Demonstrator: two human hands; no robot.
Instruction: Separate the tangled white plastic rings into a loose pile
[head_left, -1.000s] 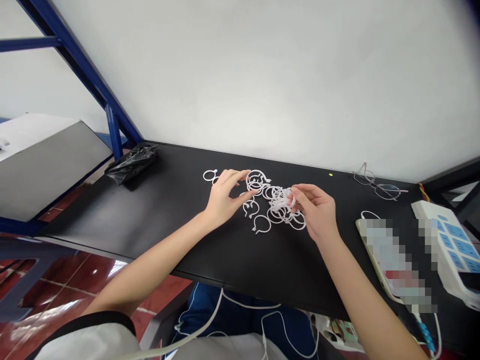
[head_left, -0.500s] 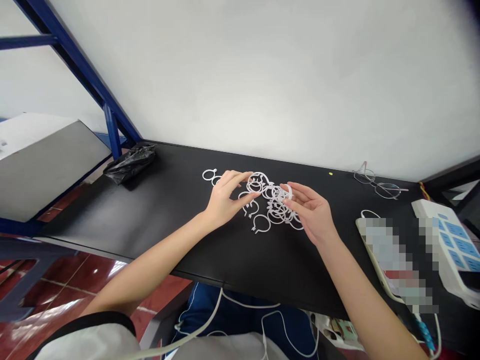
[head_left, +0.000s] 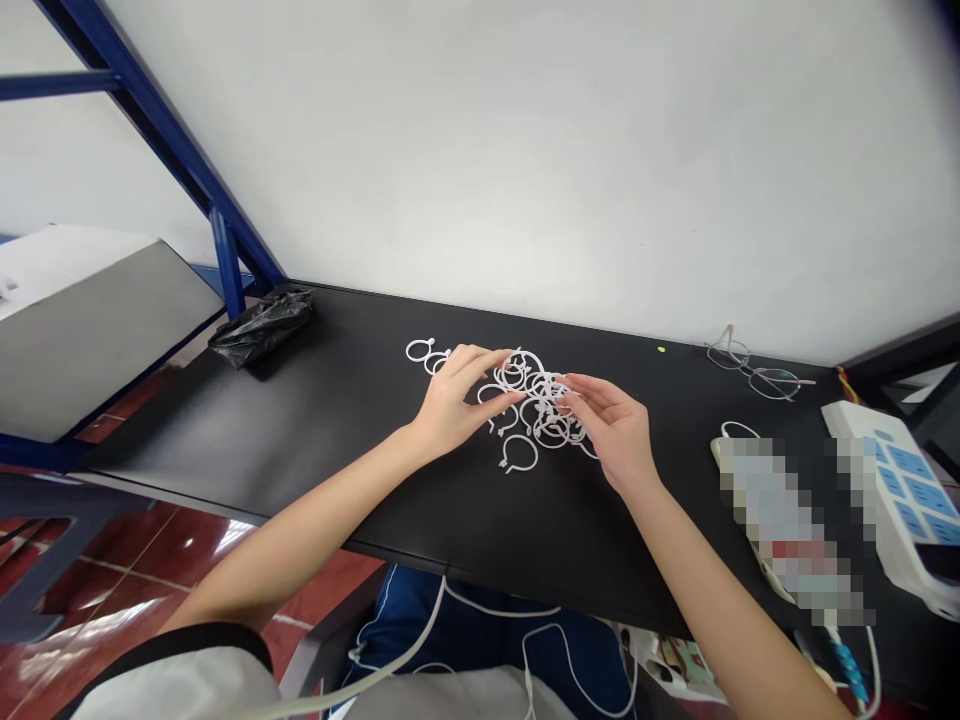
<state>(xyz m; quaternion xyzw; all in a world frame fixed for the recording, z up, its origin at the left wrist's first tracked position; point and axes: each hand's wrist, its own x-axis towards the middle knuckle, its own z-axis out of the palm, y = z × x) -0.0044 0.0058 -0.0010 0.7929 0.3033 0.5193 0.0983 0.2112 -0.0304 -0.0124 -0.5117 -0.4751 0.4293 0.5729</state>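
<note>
A loose pile of white plastic rings (head_left: 551, 432), each with a small gap and clasp ends, lies on the black table (head_left: 360, 400). Between the thumb and fingers of my left hand (head_left: 454, 400) is a white plastic ring (head_left: 534, 358), held a little above the pile's left side. My right hand (head_left: 613, 425) pinches at the pile's right side, its fingertips closed on another ring, partly hidden among the others. One separate ring (head_left: 520, 453) lies just in front of the pile. Two more rings (head_left: 420, 350) lie behind my left hand, one partly covered by it.
A crumpled black plastic bag (head_left: 262, 328) lies at the table's left end. On the right are eyeglasses (head_left: 776, 383), a phone (head_left: 780, 530) with a cable, and a white power strip (head_left: 892, 480). A white wall (head_left: 525, 180) rises behind the table.
My right hand has moved slightly left and inward, bringing its fingertips closer to my left hand. The front ring has shifted a little to the left and up. My left hand is almost still.
</note>
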